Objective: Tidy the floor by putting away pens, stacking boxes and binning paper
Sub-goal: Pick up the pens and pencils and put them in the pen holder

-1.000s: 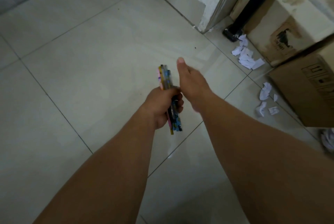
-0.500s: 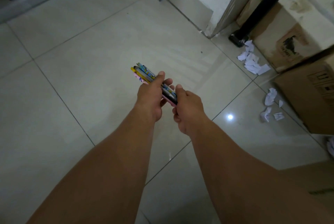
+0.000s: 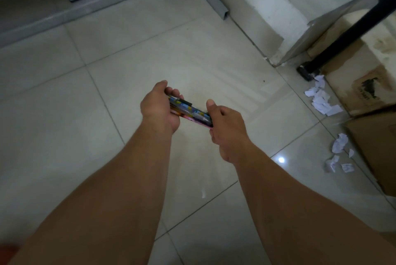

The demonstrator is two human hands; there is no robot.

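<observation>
A bundle of several colourful pens [image 3: 189,111] lies almost level between my two hands, above the tiled floor. My left hand [image 3: 157,108] grips its left end, thumb on top. My right hand [image 3: 225,123] is closed around its right end. Torn white paper scraps [image 3: 320,99] lie on the floor at the right by a stained cardboard box [image 3: 368,85]. More paper scraps [image 3: 339,147] sit beside a second brown box [image 3: 379,149] nearer me. The pens' tips are hidden inside my palms.
A black table leg [image 3: 334,48] stands on a foot near the paper. A white wall base [image 3: 263,7] and a grey metal rail [image 3: 90,5] run along the far side. One small paper bit [image 3: 203,194] lies on the pale floor tiles between my arms.
The pen bundle has turned from upright in my left hand to nearly level. My right hand has closed on its other end. The view has tilted up toward the wall.
</observation>
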